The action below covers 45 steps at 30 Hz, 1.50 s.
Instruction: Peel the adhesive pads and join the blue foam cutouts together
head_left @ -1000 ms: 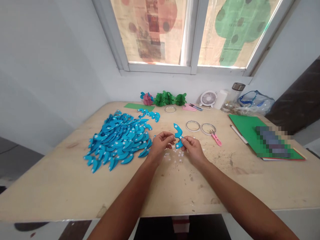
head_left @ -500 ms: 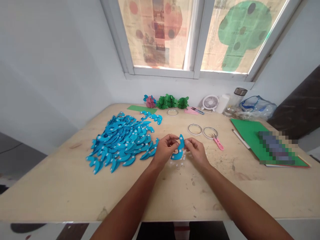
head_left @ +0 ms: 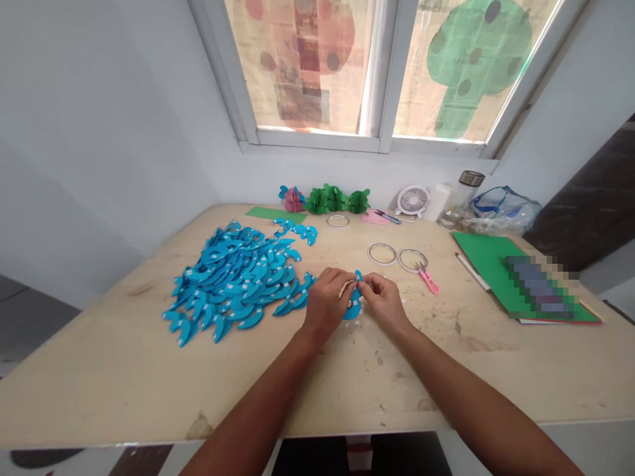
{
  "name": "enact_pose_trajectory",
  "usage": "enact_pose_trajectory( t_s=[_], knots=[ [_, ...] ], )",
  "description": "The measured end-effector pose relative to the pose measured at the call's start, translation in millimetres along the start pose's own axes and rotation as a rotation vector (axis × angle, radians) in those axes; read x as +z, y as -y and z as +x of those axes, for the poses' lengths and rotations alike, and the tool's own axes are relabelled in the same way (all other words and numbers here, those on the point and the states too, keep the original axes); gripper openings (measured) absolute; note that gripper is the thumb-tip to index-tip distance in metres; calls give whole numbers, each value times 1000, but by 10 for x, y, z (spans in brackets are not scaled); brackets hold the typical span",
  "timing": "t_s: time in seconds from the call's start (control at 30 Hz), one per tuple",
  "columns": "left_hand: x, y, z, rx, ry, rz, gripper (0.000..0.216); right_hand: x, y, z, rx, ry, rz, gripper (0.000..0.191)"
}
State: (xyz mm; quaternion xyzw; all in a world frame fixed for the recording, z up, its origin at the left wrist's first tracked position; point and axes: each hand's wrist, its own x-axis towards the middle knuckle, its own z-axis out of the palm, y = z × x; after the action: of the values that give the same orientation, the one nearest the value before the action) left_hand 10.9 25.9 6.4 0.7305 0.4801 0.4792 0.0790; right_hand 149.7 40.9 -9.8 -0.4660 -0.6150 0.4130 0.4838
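Observation:
Between my two hands is a curved blue paper cutout [head_left: 352,311] with small white squares on it. My left hand [head_left: 325,301] pinches its upper part with thumb and fingers. From the other side, my right hand [head_left: 385,299] closes its fingertips on the top end, close to the left thumb. The fingers cover much of the piece. Tiny white scraps lie on the table below it. To the left of my left hand spreads a large heap of similar blue cutouts [head_left: 243,271], many carrying white squares.
Tape rolls [head_left: 382,254] and pink thread snips [head_left: 428,280] lie beyond my right hand. Green sheets [head_left: 483,264] and a pen [head_left: 471,271] are at the right. Green paper figures [head_left: 333,198], a small fan [head_left: 413,200] and a glass jar [head_left: 461,198] line the wall.
My hands have come closer together, and my right fingertips have moved left onto the cutout's top end. More of the cutout is covered now. The view has shifted slightly.

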Motion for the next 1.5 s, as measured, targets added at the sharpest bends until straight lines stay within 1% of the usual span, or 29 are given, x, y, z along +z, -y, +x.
enact_pose_trajectory(
  t_s=[0.13, 0.23, 0.4, 0.53, 0.73, 0.93, 1.17, 1.3, 1.5],
  knots=[
    [18, 44, -4, 15, 16, 41, 18, -6, 32, -36, -111, -15, -150, 16],
    [21, 70, -3, -13, 35, 26, 18, -12, 45, -51, -187, -21, -266, 13],
    [8, 70, 6, -65, 68, -20, 17, -18, 54, -55, -254, -11, -332, 14],
    [3, 73, 19, -82, 69, -25, 17, -16, 39, -52, -269, 0, -345, 16],
    [-6, 101, 31, -60, 44, -88, 12, -22, 17, -45, -291, 2, -378, 14],
    [-28, 109, 33, -85, 37, -144, 10, -26, 28, -45, -355, 0, -425, 15],
    [-11, 125, 34, -129, 20, -165, 12, 0, 15, -45, -365, -12, -421, 17],
    [-12, 139, 35, -133, 39, -212, 10, 2, -19, -41, -360, -8, -414, 15],
    [-23, 157, 36, -178, 69, -254, 11, -5, -19, -45, -375, 0, -396, 15]
  ],
)
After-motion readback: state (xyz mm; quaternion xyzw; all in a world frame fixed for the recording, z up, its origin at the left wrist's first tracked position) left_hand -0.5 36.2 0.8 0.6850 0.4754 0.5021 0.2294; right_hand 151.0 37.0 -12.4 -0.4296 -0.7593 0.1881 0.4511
